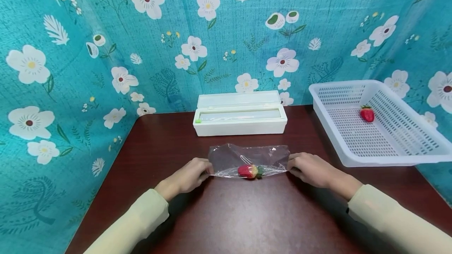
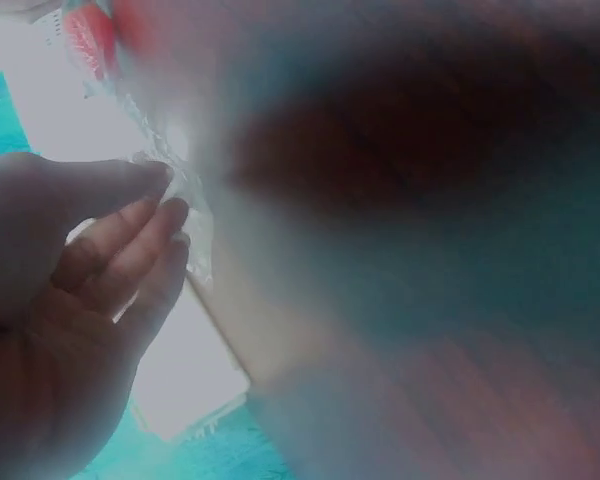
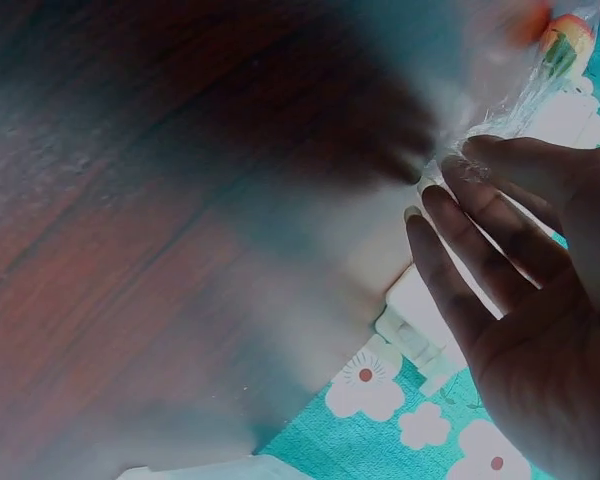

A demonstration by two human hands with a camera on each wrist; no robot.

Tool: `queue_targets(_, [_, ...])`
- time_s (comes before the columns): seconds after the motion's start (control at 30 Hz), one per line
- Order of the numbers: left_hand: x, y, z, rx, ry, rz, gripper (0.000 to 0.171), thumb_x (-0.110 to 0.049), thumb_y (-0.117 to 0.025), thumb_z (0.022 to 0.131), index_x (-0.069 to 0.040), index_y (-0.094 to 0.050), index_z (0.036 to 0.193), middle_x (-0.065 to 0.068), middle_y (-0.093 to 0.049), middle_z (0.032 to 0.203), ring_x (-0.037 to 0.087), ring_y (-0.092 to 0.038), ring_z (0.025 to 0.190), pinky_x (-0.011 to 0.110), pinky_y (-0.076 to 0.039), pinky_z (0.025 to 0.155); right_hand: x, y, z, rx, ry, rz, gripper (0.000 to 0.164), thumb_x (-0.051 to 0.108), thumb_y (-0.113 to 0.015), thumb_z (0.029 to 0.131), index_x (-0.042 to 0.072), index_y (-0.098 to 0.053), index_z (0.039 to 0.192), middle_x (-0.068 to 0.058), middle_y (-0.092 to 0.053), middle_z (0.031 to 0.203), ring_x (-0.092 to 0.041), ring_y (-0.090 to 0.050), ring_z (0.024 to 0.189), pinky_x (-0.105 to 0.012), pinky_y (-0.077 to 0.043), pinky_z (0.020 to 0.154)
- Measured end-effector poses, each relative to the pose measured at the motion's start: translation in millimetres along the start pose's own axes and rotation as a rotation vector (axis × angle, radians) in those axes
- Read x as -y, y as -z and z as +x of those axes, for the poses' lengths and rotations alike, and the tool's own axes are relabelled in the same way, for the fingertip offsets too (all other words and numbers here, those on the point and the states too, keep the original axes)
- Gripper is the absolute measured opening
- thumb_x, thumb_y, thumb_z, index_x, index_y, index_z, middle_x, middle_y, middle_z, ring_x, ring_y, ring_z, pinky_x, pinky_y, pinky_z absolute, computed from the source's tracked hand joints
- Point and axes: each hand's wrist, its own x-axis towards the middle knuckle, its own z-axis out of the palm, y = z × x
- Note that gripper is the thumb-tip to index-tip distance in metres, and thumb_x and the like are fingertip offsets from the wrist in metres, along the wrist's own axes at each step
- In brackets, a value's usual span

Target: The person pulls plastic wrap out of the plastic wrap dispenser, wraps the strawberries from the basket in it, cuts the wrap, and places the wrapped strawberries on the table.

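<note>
A strawberry [image 1: 248, 171] with a green leafy top lies in a fold of clear plastic wrap [image 1: 229, 154] in the middle of the head view. My left hand [image 1: 192, 173] pinches the wrap's left end between thumb and fingers; the left wrist view shows the gathered film [image 2: 188, 190] at the fingertips. At the opposite end my right hand [image 1: 308, 169] pinches the film, which looks bunched at the thumb [image 3: 500, 150] in the right wrist view. The wrap stretches between both hands, its far part spreading flat behind the strawberry.
Behind the wrap stands a white cling film dispenser box [image 1: 241, 127], lid raised, a green slider at its left. A white plastic basket [image 1: 347, 160] at the right holds another strawberry [image 1: 367, 113]. The dark wooden table [image 1: 240, 214] backs onto a blue flowered cloth [image 1: 226, 50].
</note>
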Motion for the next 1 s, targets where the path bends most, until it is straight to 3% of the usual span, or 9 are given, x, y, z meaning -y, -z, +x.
queue_targets(0.17, [0.7, 0.3, -0.6, -0.005, -0.005, -0.038, 0.013, 0.007, -0.070, 0.093, -0.005, -0.074, 0.097, 0.005, -0.075, 0.096, 0.018, -0.072, 0.094, 0.033, -0.060, 0.085, -2.3, -0.3, -2.8, -0.007, 0.004, 0.049, 0.026, -0.004, -0.075, 0.087, 0.022, -0.072, 0.083, 0.008, -0.063, 0.090, -0.003, -0.052, 0.074, -0.025, -0.045, 0.062])
queue_targets(0.37, [4.6, 1.3, -1.3, -0.001, 0.022, -0.113, 0.013, 0.007, -0.069, 0.095, -0.005, -0.074, 0.098, 0.005, -0.078, 0.096, 0.014, -0.073, 0.093, 0.037, -0.061, 0.085, -10.0, -1.0, -5.7, -0.020, 0.011, 0.122, 0.021, -0.003, -0.076, 0.088, 0.017, -0.077, 0.093, 0.006, -0.071, 0.093, -0.006, -0.066, 0.085, -0.033, -0.059, 0.073])
queue_targets(0.5, [6.8, 2.0, -0.6, -0.008, 0.054, -0.168, 0.015, 0.008, -0.066, 0.096, -0.005, -0.073, 0.100, 0.006, -0.077, 0.096, 0.015, -0.073, 0.093, 0.041, -0.061, 0.086, -17.3, -1.7, -6.2, -0.044, 0.013, 0.202, 0.016, -0.002, -0.077, 0.089, 0.013, -0.078, 0.095, 0.003, -0.076, 0.094, -0.012, -0.071, 0.089, -0.038, -0.061, 0.079])
queue_targets(0.7, [9.1, 3.7, 1.3, -0.008, 0.113, -0.171, 0.015, 0.006, -0.064, 0.099, -0.005, -0.073, 0.104, 0.005, -0.075, 0.097, 0.014, -0.070, 0.092, 0.039, -0.060, 0.086, -19.7, 0.6, -7.0, -0.049, -0.040, 0.308, 0.014, 0.001, -0.075, 0.092, 0.015, -0.077, 0.093, 0.009, -0.074, 0.087, -0.002, -0.066, 0.083, -0.034, -0.059, 0.076])
queue_targets(1.0, [10.0, 5.4, -0.2, -0.006, 0.119, -0.165, 0.017, 0.005, -0.062, 0.101, -0.003, -0.073, 0.111, 0.007, -0.075, 0.102, 0.016, -0.069, 0.093, 0.035, -0.059, 0.085, -20.4, 2.1, -10.0, -0.004, -0.141, 0.393, 0.012, 0.005, -0.072, 0.095, 0.015, -0.077, 0.096, 0.010, -0.074, 0.088, -0.002, -0.063, 0.085, -0.028, -0.056, 0.079])
